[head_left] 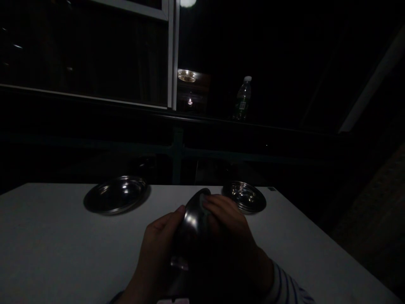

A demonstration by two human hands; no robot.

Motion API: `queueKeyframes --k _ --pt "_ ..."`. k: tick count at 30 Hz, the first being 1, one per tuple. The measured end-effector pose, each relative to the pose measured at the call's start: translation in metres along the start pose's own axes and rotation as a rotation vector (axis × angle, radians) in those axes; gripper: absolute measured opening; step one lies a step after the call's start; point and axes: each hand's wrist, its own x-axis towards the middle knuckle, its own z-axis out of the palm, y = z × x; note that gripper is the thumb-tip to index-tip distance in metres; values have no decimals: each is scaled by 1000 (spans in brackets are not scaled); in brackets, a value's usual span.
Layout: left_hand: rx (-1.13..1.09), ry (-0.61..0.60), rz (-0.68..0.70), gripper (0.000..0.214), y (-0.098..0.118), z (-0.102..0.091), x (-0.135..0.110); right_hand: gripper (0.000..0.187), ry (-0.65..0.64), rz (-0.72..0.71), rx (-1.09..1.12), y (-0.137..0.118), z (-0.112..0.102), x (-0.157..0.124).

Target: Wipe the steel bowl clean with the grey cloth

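A shiny metal bowl (pixel 192 220) is held tilted up on edge over the near middle of the table. My left hand (pixel 158 240) grips its left side, the thumb lying along the rim. My right hand (pixel 232 223) is on the bowl's right side, its fingers bent over the surface near the top edge. Whether a thin cloth lies under those fingers is too dark to tell. The lower part of the bowl is lost in shadow between my hands.
On the white table (pixel 63 249), a wide metal dish (pixel 115 195) sits back left and a smaller one (pixel 245 196) back right. Behind, a clear plastic bottle (pixel 243 99) stands on a dark ledge by the window frame (pixel 172 55). Something pale (pixel 173 300) shows at the bottom edge.
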Motion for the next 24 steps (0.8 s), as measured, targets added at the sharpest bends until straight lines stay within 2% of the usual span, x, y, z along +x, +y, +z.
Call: queueKeyframes --k 3,5,10,15,20,21,24 --pt "-65 -58 -124 31 -5 -1 2 22 -12 -137 -26 -2 2 -1" --pt "-100 -72 -151 33 -8 -3 3 22 -20 -207 -26 -5 3 -1" --pt "-120 -83 -136 35 -11 -4 5 21 32 -22 48 -1 -1 0" --pt "-120 -63 -169 34 -11 -3 4 20 -41 -155 86 1 -3 1" --pt "-125 -60 -157 34 -7 -2 2 22 6 53 164 2 -6 1" --pt "-122 -64 -165 34 -6 -2 2 21 -9 49 158 1 -6 0" --pt "-131 -48 -208 34 -7 -3 4 22 -72 -82 156 -5 -1 -3"
